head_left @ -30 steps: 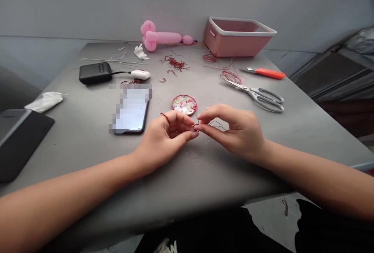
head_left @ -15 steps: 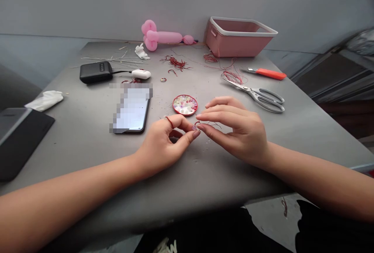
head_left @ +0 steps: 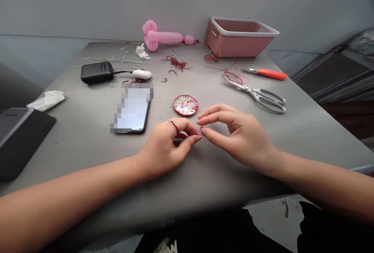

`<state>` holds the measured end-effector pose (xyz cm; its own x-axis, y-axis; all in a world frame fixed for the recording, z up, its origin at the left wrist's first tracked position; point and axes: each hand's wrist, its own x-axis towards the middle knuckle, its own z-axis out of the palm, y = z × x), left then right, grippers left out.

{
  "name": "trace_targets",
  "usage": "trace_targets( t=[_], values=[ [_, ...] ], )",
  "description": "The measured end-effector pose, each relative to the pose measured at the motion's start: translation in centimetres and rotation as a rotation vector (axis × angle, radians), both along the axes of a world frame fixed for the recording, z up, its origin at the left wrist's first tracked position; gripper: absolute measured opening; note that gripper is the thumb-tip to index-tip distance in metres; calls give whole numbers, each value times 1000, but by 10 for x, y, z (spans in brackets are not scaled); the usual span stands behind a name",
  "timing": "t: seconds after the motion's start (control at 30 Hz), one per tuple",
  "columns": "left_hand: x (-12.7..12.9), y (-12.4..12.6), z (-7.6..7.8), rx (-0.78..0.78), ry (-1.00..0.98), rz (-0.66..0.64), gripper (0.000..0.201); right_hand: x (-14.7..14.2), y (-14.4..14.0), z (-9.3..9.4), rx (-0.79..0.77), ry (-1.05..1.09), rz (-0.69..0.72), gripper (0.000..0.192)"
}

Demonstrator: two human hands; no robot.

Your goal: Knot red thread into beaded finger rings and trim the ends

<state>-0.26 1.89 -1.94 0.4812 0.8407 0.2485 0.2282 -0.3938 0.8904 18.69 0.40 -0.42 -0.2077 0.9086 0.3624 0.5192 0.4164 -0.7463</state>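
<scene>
Brimming red dish (head_left: 185, 105) of beads (head_left: 185, 104)

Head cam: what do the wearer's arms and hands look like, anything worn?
Both forearms are bare, with no sleeves, gloves, watch or bracelet in view. The left hand has a thin red thread loop around one finger, like a ring. The right hand wears nothing. Fingernails look tinted dark pink.

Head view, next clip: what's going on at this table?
A person sits at a grey table with both hands meeting just in front of a small round dish of beads. The left hand has red thread looped over a finger, and the right hand pinches something tiny at the left fingertips, too small to identify. A phone lies left of the dish, scissors to the right.
</scene>
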Motion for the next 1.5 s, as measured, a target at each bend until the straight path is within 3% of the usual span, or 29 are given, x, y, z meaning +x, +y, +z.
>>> trace_targets(
  t=[0.1, 0.27, 0.47, 0.53, 0.63, 0.7, 0.97, 1.13, 1.23, 1.4, 1.5],
  values=[
    [0, 1, -1, 71, 53, 34, 7, 0, 1, 1, -124, 14, 51, 8],
    [0, 1, 0, 229, 92, 78, 7, -1, 1, 3, -186, 53, 79, 10],
    [0, 2, 0, 188, 36, 57, 7, 3, 7, 3, -548, 234, 193, 25],
    [0, 2, 0, 161, 25, 55, 6, 4, 8, 4, -519, 212, 189, 25],
    [0, 3, 0, 109, 1, 70, 6, 5, 9, 6, -293, 93, 114, 17],
    [0, 3, 0, 76, -14, 71, 5, 5, 9, 6, -236, 85, 121, 16],
    [0, 7, -2, -77, -89, -22, 5, 9, 16, -5, -604, 345, 355, 23],
    [0, 8, -1, -114, -125, -72, 5, 11, 20, -5, -670, 423, 446, 19],
    [0, 6, 0, -101, -100, -7, 9, 11, 19, -4, -419, 237, 362, 16],
    [0, 4, 0, -91, -89, 41, 12, 8, 12, -6, 374, -180, 115, 14],
    [0, 4, -1, -75, -83, 29, 13, 8, 10, -6, 611, -336, 69, 15]
  ],
)
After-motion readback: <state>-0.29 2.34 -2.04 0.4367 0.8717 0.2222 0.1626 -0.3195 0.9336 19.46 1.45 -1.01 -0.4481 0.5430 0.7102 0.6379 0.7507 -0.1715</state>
